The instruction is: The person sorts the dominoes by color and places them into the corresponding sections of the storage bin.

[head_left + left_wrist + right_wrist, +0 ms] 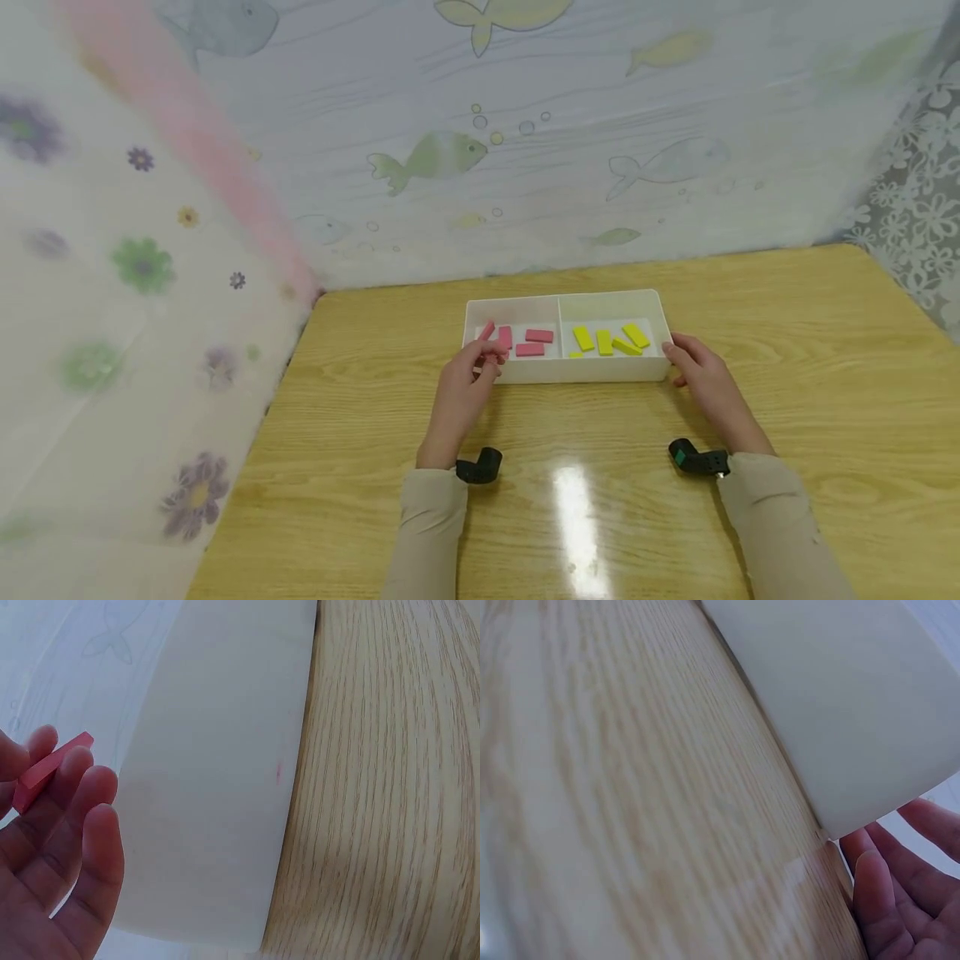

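My left hand (462,392) is over the front left part of a white two-part tray (592,370). Its thumb and fingertips pinch a small pinkish-red block (51,771), seen tilted in the left wrist view. Several pink blocks (530,350) lie in the left compartment below and beside that hand. Yellow blocks (604,342) lie scattered across the right compartment. At the tray's right end is my right hand (708,379), its relaxed fingers (889,896) right at the front corner and end wall.
The tray stands on a wood-grain table (570,533) with a bright reflection near the front. Behind rises a pale sheet (540,208) printed with fish; a flowered sheet (142,350) borders the left. Black wrist straps (477,467) sit at both sleeves.
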The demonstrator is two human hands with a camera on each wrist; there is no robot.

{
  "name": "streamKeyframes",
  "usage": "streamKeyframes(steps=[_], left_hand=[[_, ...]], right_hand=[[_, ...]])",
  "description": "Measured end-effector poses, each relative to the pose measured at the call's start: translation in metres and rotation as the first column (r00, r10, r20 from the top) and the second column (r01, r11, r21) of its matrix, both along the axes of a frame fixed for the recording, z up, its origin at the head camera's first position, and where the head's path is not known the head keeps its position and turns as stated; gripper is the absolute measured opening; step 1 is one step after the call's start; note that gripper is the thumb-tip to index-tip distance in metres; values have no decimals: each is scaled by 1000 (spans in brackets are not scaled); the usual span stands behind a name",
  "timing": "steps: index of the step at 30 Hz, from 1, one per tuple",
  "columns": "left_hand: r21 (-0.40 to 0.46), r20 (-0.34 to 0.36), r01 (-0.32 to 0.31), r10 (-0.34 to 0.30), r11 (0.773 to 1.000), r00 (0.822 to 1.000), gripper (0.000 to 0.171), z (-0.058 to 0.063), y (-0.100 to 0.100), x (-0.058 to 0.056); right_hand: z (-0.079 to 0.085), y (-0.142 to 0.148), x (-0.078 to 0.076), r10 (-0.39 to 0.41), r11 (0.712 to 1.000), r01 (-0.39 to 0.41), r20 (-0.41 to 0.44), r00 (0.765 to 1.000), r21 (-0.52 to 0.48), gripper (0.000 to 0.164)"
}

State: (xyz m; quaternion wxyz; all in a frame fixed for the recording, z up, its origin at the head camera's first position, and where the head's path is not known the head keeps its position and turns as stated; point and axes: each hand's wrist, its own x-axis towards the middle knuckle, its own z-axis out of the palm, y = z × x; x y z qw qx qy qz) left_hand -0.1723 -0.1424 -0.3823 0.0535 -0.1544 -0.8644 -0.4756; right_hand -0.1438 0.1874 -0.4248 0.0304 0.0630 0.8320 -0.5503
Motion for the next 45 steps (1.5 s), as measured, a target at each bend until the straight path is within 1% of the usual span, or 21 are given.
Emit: streamKeyframes(steps=[5, 8, 14, 21, 26, 31, 38, 45], left_hand=[[16, -22, 46, -45, 999, 999, 25, 0, 1, 1], [13, -32, 49, -48, 999, 998, 28, 0, 1, 0], [23, -12, -2, 3, 1000, 1000, 30, -2, 0, -3], [33, -57, -3, 5, 999, 998, 29, -5, -1, -5], [60, -68, -8, 13, 998, 998, 22, -7, -1, -5], [79, -55, -18, 23, 997, 998, 19, -8, -1, -5], [104, -31, -77, 80, 992, 996, 18, -10, -2, -6], [119, -5, -113, 114, 986, 993, 16, -10, -1, -5]], right_hand=[[1, 1, 0, 6, 1000, -6, 6, 1000, 10, 70], [0, 1, 0, 6, 1000, -6, 8, 1000, 10, 69], [-1, 0, 0, 7, 1000, -7, -1, 1000, 11, 70], [-2, 1, -2, 7, 1000, -7, -6, 1000, 11, 71], [-2, 0, -2, 8, 1000, -8, -8, 1000, 7, 71], [-1, 0, -2, 1, 1000, -1, -12, 1000, 15, 71], [-1, 0, -2, -6, 1000, 6, -7, 1000, 14, 70], [0, -1, -2, -4, 1000, 4, -8, 1000, 2, 69]])
